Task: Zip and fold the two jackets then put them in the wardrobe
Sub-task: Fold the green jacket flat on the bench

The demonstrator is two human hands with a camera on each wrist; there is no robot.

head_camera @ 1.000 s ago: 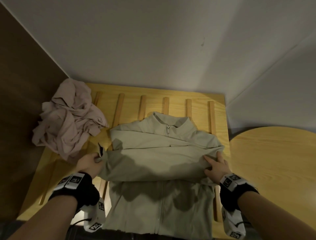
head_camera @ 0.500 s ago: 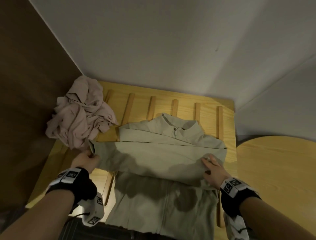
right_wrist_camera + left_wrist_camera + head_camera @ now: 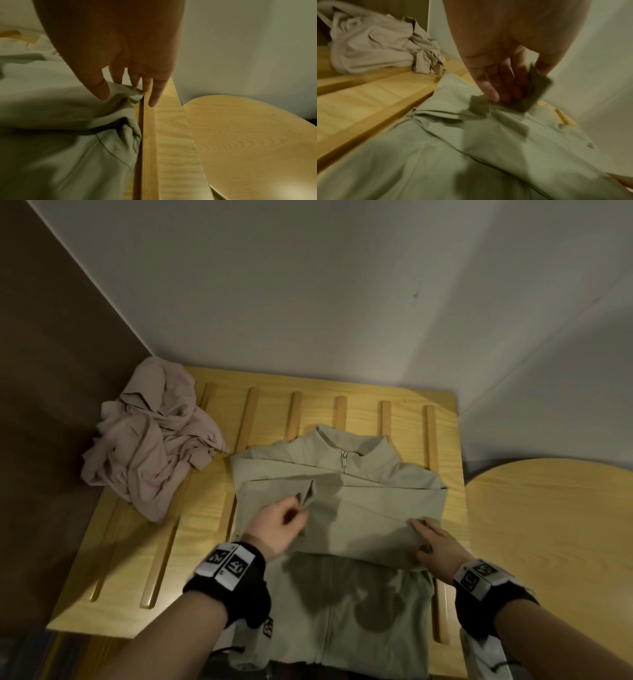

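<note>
Pinching the sleeve cuff (image 3: 308, 496) over the chest, the left hand (image 3: 277, 525) holds it; the right hand (image 3: 436, 546) presses flat, fingers straight, on the green jacket (image 3: 342, 594)'s right fold. Zipped, collar toward the wall, the jacket lies lengthwise on the slatted table (image 3: 191, 525), right edge near the rim. The pink jacket (image 3: 150, 440) sits crumpled at the back left.

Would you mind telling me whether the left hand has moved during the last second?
Yes. The left hand, pinching the cuff, moved right from the sage jacket's left edge toward its zip.

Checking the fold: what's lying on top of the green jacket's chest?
A folded sleeve crosses the green jacket, its cuff pinched by the left hand; the right hand presses the fold. The chest zip underneath is covered.
</note>
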